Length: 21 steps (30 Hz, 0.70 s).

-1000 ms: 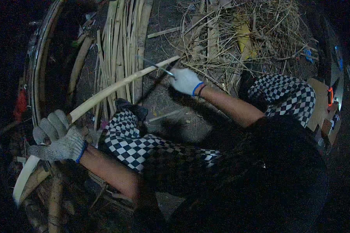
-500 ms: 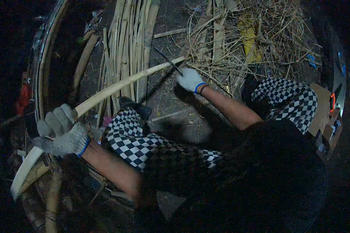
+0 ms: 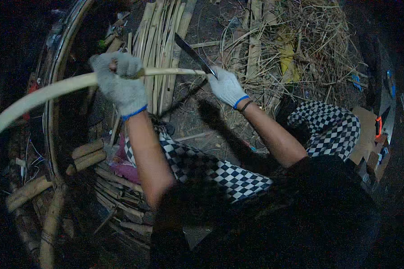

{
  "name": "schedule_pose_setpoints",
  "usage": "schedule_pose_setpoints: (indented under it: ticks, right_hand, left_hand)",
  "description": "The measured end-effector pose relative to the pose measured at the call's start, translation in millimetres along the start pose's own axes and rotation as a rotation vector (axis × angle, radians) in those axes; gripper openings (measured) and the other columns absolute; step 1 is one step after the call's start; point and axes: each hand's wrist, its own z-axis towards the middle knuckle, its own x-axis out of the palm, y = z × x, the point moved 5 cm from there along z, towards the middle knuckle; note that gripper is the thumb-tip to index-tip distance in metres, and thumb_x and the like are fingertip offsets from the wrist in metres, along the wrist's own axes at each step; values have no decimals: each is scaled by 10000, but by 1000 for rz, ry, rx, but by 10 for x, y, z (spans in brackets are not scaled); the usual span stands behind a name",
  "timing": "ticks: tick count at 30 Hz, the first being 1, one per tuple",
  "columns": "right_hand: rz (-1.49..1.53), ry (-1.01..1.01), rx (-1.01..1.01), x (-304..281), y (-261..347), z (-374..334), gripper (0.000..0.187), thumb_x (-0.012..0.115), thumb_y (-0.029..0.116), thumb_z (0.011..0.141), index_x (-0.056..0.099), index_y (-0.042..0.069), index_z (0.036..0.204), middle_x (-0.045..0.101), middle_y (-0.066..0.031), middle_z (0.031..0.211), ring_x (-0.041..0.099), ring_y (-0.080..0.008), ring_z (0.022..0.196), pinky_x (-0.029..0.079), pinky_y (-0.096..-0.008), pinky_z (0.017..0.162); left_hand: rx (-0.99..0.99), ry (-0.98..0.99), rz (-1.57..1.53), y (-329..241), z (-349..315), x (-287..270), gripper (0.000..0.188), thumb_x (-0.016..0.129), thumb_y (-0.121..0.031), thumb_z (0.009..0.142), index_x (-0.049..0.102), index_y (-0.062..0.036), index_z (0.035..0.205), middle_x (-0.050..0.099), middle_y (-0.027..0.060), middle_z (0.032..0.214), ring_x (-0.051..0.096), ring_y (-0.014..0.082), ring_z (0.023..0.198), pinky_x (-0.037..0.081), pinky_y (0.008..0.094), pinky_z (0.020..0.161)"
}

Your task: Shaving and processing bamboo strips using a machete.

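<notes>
A long pale bamboo strip [image 3: 45, 97] spans from the far left to my right hand, drooping at its left end. My left hand [image 3: 123, 85], in a white knit glove with a blue cuff, is closed round the strip's middle part. In my right hand [image 3: 226, 86], gloved alike, is a knife with a dark, straight blade [image 3: 192, 53] pointing up and left. The strip's thin right end meets the knife close to the glove. The handle is hidden in my grip.
Several split bamboo strips [image 3: 159, 33] lie bundled beyond my left hand. Thin shavings [image 3: 321, 49] and a yellow piece [image 3: 288, 51] are piled at the far right. A bamboo pole [image 3: 51, 139] runs along the left; cut bamboo pieces [image 3: 90, 157] lie near it. Cardboard [image 3: 363, 127] lies right.
My left hand has moved up and right along the strip, closer to my right hand, and its fingers have closed round it. My right hand and the knife have shifted slightly right.
</notes>
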Motion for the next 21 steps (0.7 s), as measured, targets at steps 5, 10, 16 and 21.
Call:
schedule_pose_setpoints:
  ticks: [5,10,16,21]
  right_hand:
    - [43,-52,72,237,69,-103,255,459,240,890,543,-1,900,584,-255,747,580,-434,749,450,-493,651]
    - [-49,68,111,355,21,-106,267,444,226,895,549,-19,877,577,-279,744,565,-458,750,450,-521,675]
    - [46,-192,-110,-188,761,46,185,453,168,900,538,4,896,568,-232,667,573,-427,647,450,-472,549]
    - [-113,-56,-171,224,17,-5,284,444,242,895,549,11,767,588,-253,693,602,-406,642,478,-507,583]
  left_hand:
    - [36,-244,149,433,178,-250,456,458,-512,897,326,-200,592,230,-53,489,217,96,398,177,273,357]
    - [209,-546,210,393,202,-459,481,407,-534,897,316,-215,549,252,-60,445,237,97,333,168,258,315]
    - [341,-530,178,293,149,-482,279,457,-413,919,434,-189,755,372,-33,515,344,89,349,302,240,298]
    - [221,-610,239,528,125,-350,300,419,-414,935,460,-124,875,445,9,575,457,118,448,421,263,387]
